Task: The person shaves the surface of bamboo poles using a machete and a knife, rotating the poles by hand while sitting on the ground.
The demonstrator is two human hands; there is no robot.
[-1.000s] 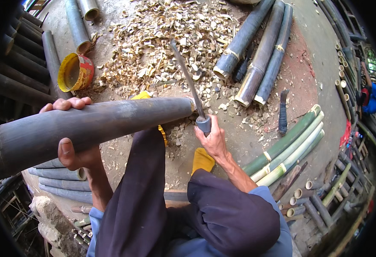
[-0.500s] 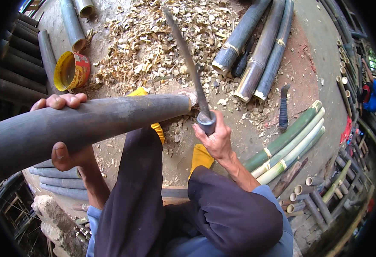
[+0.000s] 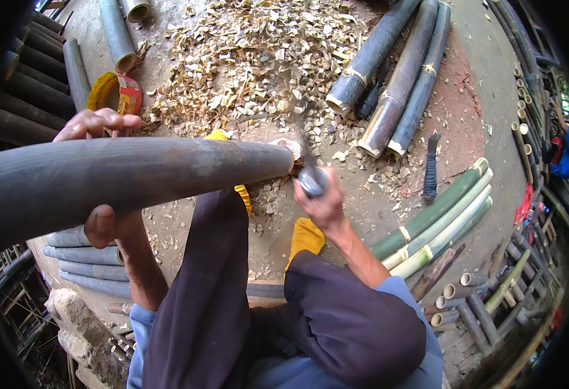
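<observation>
A thick dark bamboo pole reaches from the left edge to the middle, its cut end beside a pale wooden block. My left hand is wrapped round the pole, thumb on the near side and fingers over the far side. My right hand grips a machete by its handle, just right of the pole's cut end. The blade points away from me and is smeared by motion, so whether it touches the bamboo is unclear.
Wood chips cover the ground ahead. Dark bamboo poles lie at the far right, a hooked knife and green bamboo nearer. A yellow-and-red tub stands at left. My knees are below.
The machete blade has swung from clearly seen to blurred, with my right hand turned slightly. The bamboo pole has tilted, its cut end a little lower and farther right.
</observation>
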